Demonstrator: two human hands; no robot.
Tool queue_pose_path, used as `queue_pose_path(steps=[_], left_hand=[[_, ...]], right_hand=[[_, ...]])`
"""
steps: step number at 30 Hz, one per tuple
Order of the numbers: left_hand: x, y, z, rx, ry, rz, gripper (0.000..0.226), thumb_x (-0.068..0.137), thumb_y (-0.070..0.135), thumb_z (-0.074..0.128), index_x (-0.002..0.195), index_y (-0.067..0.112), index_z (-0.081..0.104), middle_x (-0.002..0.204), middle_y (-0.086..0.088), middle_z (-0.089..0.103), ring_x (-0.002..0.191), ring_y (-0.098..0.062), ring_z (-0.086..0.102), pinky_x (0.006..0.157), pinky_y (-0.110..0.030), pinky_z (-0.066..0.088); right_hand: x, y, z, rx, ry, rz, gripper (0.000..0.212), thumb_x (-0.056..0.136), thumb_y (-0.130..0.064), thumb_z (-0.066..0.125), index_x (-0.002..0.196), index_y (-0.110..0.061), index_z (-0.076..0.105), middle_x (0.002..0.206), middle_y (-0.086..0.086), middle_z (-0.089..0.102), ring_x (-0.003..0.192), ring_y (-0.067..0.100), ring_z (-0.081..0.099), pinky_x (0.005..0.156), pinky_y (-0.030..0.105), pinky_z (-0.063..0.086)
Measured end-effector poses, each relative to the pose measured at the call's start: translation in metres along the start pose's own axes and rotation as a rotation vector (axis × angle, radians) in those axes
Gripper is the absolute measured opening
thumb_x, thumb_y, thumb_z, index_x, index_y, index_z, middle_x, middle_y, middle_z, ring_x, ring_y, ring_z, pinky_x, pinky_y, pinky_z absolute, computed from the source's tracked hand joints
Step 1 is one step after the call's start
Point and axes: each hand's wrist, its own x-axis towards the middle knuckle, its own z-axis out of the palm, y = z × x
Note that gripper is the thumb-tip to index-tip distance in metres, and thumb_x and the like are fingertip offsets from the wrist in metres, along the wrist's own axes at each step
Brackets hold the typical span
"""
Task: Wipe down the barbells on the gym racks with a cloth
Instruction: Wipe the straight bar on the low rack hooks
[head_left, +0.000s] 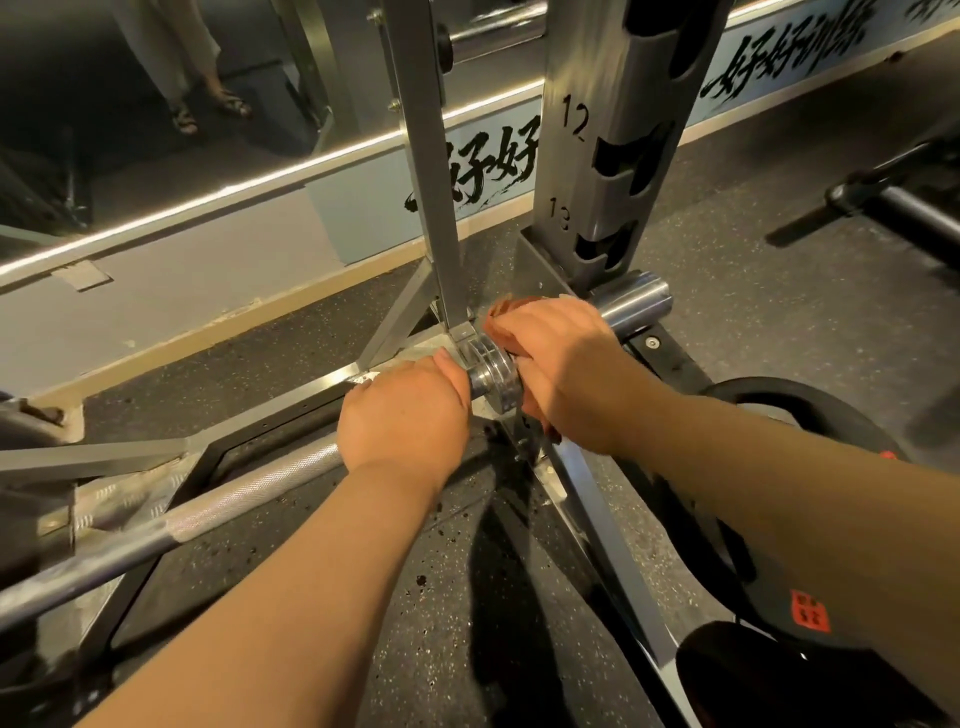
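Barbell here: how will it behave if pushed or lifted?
Probably rolls: the barbell is round, its visible sleeve bare of plates. Likely stiff and heavy: long, all metal. Knurled shaft by the left hand should grip; polished sleeve looks slippery.

Two bare hands and two bare forearms of one person.

The left hand (402, 410) and the right hand (561, 364) are uncovered, and the left forearm (311, 571) and the right forearm (779, 493) are bare along all their visible length. Each forearm looks wide at the near side and becomes narrow at the wrist. At the near right a dark rounded form (769, 675) may be a knee in black cloth; this cannot be told. In the mirror at the far left stand legs in light wide trousers (182, 52) and dark strap sandals (208, 111); whether they belong to the same person cannot be told.
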Motion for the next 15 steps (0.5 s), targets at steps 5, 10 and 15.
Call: queue_pose_path(steps=[5, 10, 15], left_hand=[[-0.001, 0.000, 0.000, 0.005, 0.007, -0.021, 0.042, 0.107, 0.033, 0.020, 0.094, 0.020, 0.058, 0.066, 0.005, 0.038, 0.065, -0.024, 0.048, 0.067, -0.035, 0.037], [-0.001, 0.004, -0.003, -0.104, 0.016, -0.060, 0.036, 0.108, 0.033, 0.019, 0.087, 0.023, 0.047, 0.065, 0.006, 0.037, 0.066, -0.023, 0.050, 0.069, -0.034, 0.036], [-0.003, 0.007, -0.004, -0.124, 0.019, -0.080, 0.044, 0.108, 0.035, 0.017, 0.078, 0.022, 0.048, 0.063, 0.006, 0.037, 0.063, -0.023, 0.047, 0.068, -0.034, 0.035]], right_hand=[[0.012, -0.005, 0.001, -0.014, -0.042, 0.135, 0.037, 0.100, -0.021, 0.042, 0.130, -0.014, 0.063, 0.122, 0.002, 0.066, 0.120, 0.025, 0.056, 0.116, 0.046, 0.033], [-0.006, 0.030, -0.033, 0.004, -0.021, 0.206, 0.028, 0.099, -0.015, 0.057, 0.125, -0.010, 0.064, 0.115, 0.010, 0.066, 0.107, 0.027, 0.065, 0.097, 0.048, 0.053], [0.002, 0.018, -0.006, -0.096, 0.226, 0.475, 0.029, 0.102, -0.006, 0.043, 0.120, -0.013, 0.064, 0.119, 0.004, 0.063, 0.124, 0.025, 0.052, 0.125, 0.051, 0.021]])
